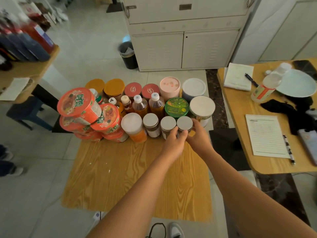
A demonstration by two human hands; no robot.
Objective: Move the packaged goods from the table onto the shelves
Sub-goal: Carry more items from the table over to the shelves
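Goods sit packed at the far end of the table (130, 177), centre of frame, none moved yet by the look of it. Target seems to be the small jar (184, 123) w/ silver lid, rightmost of the front row, just right of centre.

Left hand (173, 141): fingers curled in the gap between that jar and the matching jar (168, 124) on its left, thumb across the front, so it pinches the jar low down. Right hand (199, 136): fingers wrapped round the jar's right side. Both hands on one jar, approx at mid-body, below the lid.

Handling, my guess:
- Likely glass w/ metal lid, dark contents. Stiff, smooth, a bit slippery, fragile if dropped. Light enough for one hand.
- Hold the body, not the lid; can't tell if the lid is screwed tight.
- Neighbours touch or nearly touch: the matching jar on the left, a tub w/ white lid (202, 105) just behind-right. Lift straight up to avoid knocking them.
- Stacked noodle cups (77, 105) at centre-left lean and look tippy; don't jolt the table.
- Bottles (139, 105) in the mid row are tall and narrow, also easy to topple.

Shelves: can't pick them out for sure. A pale cabinet (185, 47) stands at top centre, doors closed.
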